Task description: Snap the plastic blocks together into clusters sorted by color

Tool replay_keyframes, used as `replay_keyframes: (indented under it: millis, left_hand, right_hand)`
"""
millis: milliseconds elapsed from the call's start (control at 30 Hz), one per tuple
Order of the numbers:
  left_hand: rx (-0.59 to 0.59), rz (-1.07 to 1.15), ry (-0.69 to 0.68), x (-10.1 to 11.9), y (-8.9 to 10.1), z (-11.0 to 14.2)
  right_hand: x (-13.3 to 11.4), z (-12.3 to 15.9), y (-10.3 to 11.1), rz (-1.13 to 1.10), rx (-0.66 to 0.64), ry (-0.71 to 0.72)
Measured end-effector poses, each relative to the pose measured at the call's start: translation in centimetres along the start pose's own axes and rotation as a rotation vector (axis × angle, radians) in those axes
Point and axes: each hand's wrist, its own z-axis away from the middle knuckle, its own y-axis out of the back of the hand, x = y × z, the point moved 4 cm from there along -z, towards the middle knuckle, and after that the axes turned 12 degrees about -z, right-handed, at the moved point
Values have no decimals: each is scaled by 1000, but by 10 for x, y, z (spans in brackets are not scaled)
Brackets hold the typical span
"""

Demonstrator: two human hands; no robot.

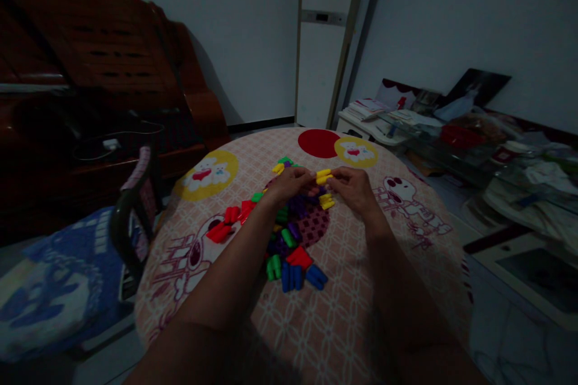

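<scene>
- Right hand [354, 187] has thumb and fingers pinched on a yellow piece [324, 177], held up over the table [343, 325] right between the two hands
- Left hand [292, 183] is at the other end of that same piece, fingers bunched in close, can't really tell if it's gripping or just touching
- Just below the held one there's a second yellow piece [326, 201] lying loose near the right hand
- Under and around the left hand it's a jumble: purple pieces [299, 207], partly hidden by the hand, with a green piece [289, 237] a bit nearer the wearer
- Left forearm [239, 258] cuts across the view and blocks part of the heap, red pieces [219, 232] poke out on its far side
- Near edge of the pile: two blue pieces [291, 277] beside each other, a red one [300, 258] just behind them
- Further out, a chair [127, 213] sits close to the table's left, wooden bench [121, 66] behind it
- Tall white cabinet unit [321, 66] at the back, cluttered glass shelf [415, 142] off to the right, red bowl [460, 136] among the stuff on it
</scene>
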Motion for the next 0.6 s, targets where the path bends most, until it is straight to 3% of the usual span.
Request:
replay_keyframes:
  millis: [167,267,400,600]
  left_hand:
    - [82,-107,-56,2,15,1]
    - [106,-113,-59,2,22,1]
    - [103,-114,-43,1,23,1]
    - [98,-121,-51,1,22,1]
  right_hand:
    - [19,-2,69,168,299,-176]
    - [25,3,99,384,346,-233]
    - [26,12,108,447,285,-324]
    - [38,14,102,510,245,-488]
